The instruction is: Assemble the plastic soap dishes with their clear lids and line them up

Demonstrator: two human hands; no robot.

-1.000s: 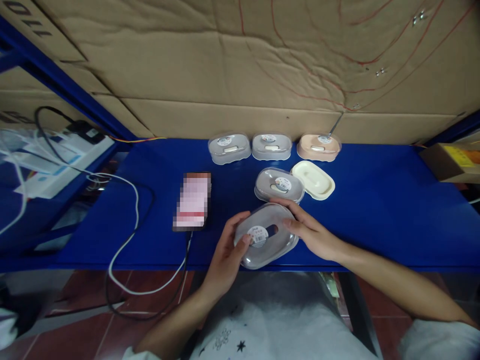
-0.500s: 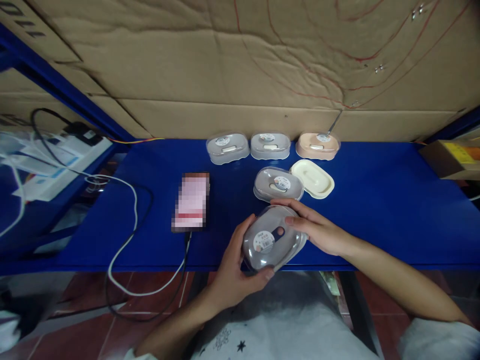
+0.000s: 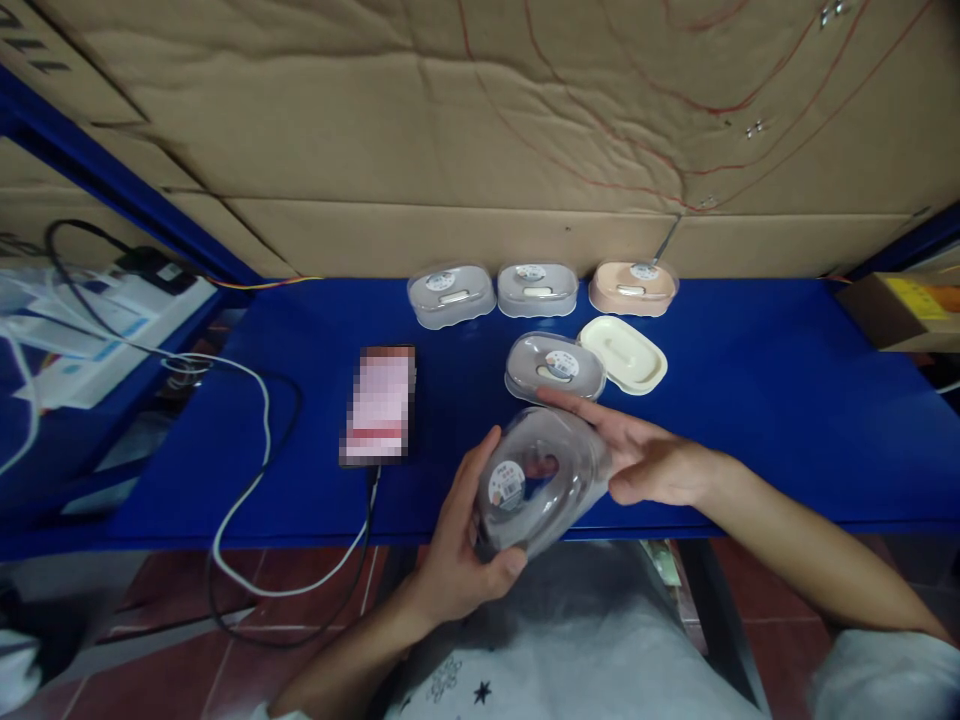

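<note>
- Left grip (image 3: 459,548) is clamping a tilted, clear-lidded case (image 3: 551,500) near the surface's (image 3: 720,410) front edge, likely steadying it
- Right grip (image 3: 654,465) is bracing its end, fingers open (perhaps for balance)

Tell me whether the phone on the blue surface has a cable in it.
Cable in: the dark plug meets the lower edge of the phone. Whether it is charging, I cannot tell.

The middle box (image 3: 551,353) is resting on the worktop (image 3: 757,420). Behind it, three boxes (image 3: 537,298) are standing in a row. A shallow tray (image 3: 634,360) is lying just right, a phone (image 3: 377,405) is lying left, and the held box (image 3: 559,510) is hovering in front.
</note>
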